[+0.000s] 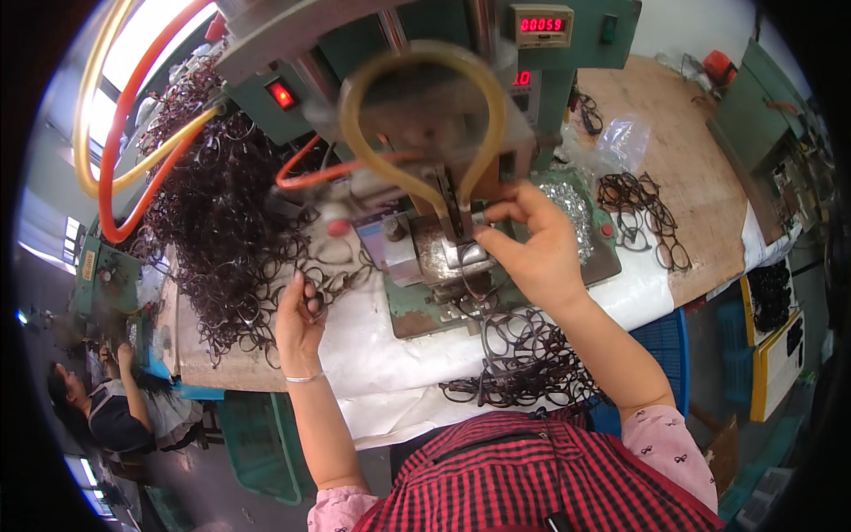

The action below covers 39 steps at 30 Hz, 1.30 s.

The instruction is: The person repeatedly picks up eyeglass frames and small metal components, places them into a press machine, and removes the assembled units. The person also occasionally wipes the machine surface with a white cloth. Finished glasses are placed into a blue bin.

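My right hand is at the tool of a green press machine, thumb and forefinger pinched close to the metal fixture. It seems to hold a dark eyeglass frame, whose thin rim curves below the fixture; the rest is hidden by fingers and tool. My left hand, wearing a bracelet, has its fingers curled beside loose eyeglass frames. What lies between those fingers is hidden. A large tangled heap of dark eyeglass frames rises to the left of the machine.
More eyeglass frames lie at the table's front edge, close to my body. Others lie to the right on the brown tabletop. Yellow and orange hoses loop at the left. Beyond, a person sits near a green crate.
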Each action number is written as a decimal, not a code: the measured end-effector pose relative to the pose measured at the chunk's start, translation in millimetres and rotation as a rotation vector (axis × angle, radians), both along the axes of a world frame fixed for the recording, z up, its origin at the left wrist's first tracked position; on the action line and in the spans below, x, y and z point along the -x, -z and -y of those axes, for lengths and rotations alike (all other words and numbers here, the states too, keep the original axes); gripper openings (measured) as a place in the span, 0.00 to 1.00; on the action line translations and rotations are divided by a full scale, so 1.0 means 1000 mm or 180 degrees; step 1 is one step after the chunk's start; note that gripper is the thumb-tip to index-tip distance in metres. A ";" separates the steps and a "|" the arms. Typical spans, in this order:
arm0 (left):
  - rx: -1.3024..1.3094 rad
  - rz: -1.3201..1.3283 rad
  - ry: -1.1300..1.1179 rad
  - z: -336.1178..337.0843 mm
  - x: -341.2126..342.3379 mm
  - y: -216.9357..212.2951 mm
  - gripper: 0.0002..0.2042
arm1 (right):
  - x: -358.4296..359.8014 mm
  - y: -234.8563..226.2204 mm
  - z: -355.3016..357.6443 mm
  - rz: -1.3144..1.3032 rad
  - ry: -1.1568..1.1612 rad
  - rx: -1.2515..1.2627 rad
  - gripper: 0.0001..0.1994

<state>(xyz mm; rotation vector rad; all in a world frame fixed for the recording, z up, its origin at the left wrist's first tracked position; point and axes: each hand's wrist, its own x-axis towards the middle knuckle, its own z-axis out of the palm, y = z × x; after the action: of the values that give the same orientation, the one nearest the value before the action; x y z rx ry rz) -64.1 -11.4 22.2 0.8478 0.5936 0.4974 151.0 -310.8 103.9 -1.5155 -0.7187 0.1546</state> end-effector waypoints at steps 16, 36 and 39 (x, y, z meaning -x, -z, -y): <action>0.0247 0.0177 0.1871 0.187 0.018 -0.146 0.08 | 0.010 -0.008 0.032 0.0375 -0.0243 0.0317 0.24; 0.0158 -0.0544 0.1733 0.209 -0.073 -0.103 0.11 | -0.066 0.100 0.075 0.1668 0.1684 0.1067 0.05; 0.0728 -0.0045 0.1795 0.207 -0.068 -0.082 0.11 | -0.051 0.088 0.081 0.1177 0.1805 0.0858 0.06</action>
<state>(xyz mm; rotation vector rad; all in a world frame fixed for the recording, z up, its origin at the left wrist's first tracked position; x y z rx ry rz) 4.1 -218.8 103.8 0.7580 0.3895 -0.0890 202.0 -392.2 15.6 -1.9770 -0.5397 -0.4847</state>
